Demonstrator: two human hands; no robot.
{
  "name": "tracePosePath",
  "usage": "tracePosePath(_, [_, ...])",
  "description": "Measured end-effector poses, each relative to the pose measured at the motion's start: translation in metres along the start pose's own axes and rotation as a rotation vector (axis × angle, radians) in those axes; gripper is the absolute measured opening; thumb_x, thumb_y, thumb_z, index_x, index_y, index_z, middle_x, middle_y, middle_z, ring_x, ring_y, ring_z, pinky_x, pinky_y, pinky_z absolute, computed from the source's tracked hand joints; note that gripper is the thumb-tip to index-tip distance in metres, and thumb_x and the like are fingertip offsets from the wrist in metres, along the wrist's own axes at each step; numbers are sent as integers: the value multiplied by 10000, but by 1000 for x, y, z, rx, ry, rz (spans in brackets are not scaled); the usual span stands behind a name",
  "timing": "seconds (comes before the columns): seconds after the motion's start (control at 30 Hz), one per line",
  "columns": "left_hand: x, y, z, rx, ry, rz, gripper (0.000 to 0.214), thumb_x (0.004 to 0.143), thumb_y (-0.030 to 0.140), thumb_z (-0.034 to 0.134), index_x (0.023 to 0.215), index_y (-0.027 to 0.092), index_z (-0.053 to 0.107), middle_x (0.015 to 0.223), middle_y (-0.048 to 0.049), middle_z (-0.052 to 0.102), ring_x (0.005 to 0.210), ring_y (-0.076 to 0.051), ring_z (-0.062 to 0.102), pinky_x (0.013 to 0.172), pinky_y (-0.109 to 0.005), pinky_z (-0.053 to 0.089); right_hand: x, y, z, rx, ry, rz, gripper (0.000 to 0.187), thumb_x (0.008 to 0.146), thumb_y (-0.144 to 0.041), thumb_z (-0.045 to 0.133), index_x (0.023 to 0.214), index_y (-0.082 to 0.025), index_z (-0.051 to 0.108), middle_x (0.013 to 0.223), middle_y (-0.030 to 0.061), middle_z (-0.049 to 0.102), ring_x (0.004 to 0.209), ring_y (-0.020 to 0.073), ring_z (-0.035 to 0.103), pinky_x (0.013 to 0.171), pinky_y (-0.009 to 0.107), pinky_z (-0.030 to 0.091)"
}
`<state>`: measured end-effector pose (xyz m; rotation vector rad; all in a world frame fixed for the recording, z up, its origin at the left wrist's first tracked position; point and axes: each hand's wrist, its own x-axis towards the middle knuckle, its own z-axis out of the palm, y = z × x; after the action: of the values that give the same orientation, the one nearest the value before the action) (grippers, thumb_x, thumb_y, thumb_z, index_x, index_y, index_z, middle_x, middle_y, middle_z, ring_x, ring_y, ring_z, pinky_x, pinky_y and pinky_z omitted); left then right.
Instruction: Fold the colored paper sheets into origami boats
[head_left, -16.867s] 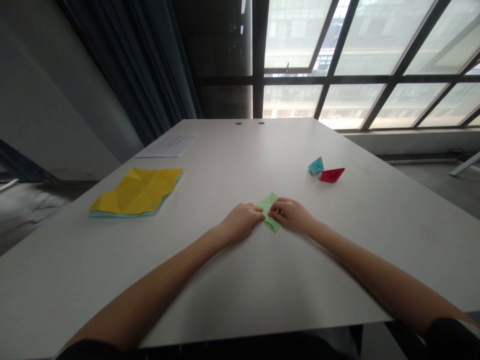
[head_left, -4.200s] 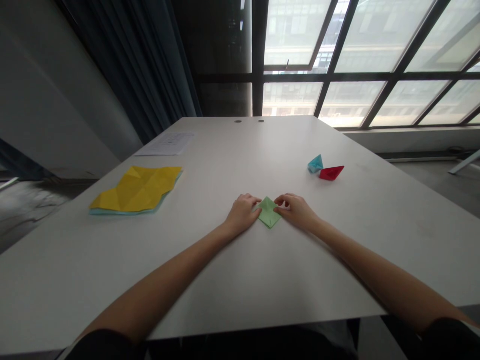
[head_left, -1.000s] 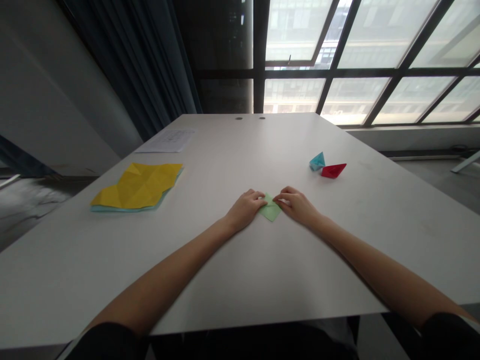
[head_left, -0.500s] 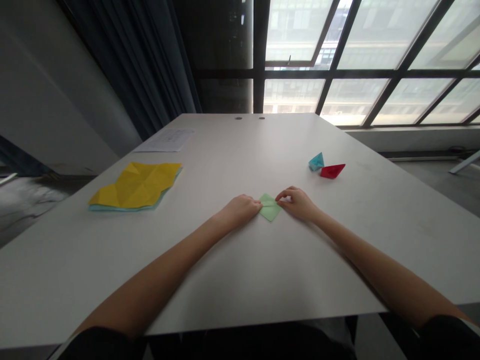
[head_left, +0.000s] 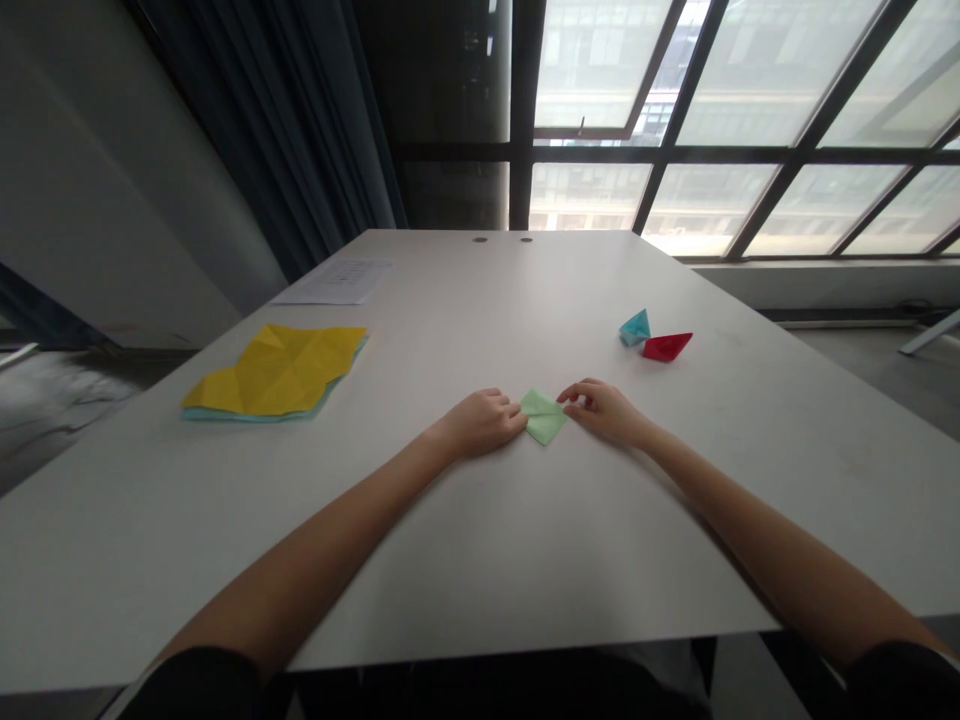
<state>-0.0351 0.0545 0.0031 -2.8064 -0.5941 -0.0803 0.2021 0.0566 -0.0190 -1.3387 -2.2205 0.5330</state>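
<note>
A small light-green folded paper [head_left: 544, 416] lies on the table between my hands, roughly diamond-shaped with a crease across its middle. My left hand [head_left: 487, 422] rests on the tabletop, fingers curled together, gripping the paper's left corner. At the right corner, the thumb and forefinger of my right hand [head_left: 602, 410] pinch the paper's edge; its other fingers are bent above. Both palms face away from view, and the paper's underside is hidden.
To the right stand a blue folded paper piece [head_left: 635, 328] and a red paper boat [head_left: 667, 347]. A creased yellow sheet [head_left: 281, 370] lies over light-blue paper on the left. Behind it is a printed white sheet [head_left: 337, 282]. The white table [head_left: 480, 560] ends near my body.
Both hands keep their places at the paper's corners. My right hand's fingertips have shifted very slightly along the right corner; the whole view has moved a little.
</note>
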Motion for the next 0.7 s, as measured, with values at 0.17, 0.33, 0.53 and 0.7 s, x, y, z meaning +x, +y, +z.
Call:
tracePosePath(0.17, [-3, 0, 8, 9, 63, -15, 201, 860, 141, 341, 846, 140, 542, 776, -67, 621, 733, -168, 575, 690, -296, 415, -3, -1, -2, 54, -29, -155, 244, 816, -316, 475, 979, -201, 614, 980, 79, 562, 778, 144, 552, 735, 294, 451])
tracePosePath(0.33, [-1, 2, 8, -235, 168, -267, 240, 880, 237, 322, 844, 154, 544, 728, -47, 615, 692, -147, 577, 656, -260, 426, -5, -6, -2, -17, -4, -314, 343, 736, -359, 596, 1052, -226, 574, 1126, 89, 513, 1030, 216, 488, 895, 378, 393])
tracePosePath(0.53, [3, 10, -6, -599, 332, -408, 216, 849, 274, 384, 844, 155, 564, 734, -27, 622, 644, -111, 560, 615, -218, 426, -5, -16, 0, 34, 155, -273, 152, 817, -252, 483, 886, -199, 608, 808, 42, 636, 763, 162, 560, 716, 298, 449])
tracePosePath(0.7, [9, 12, -6, -966, 481, -551, 247, 778, 359, 511, 850, 141, 600, 728, -28, 649, 632, -107, 579, 611, -215, 451, -3, -20, 1, 242, 208, -42, 216, 768, -321, 546, 927, -181, 586, 747, 13, 651, 623, 126, 552, 562, 237, 423])
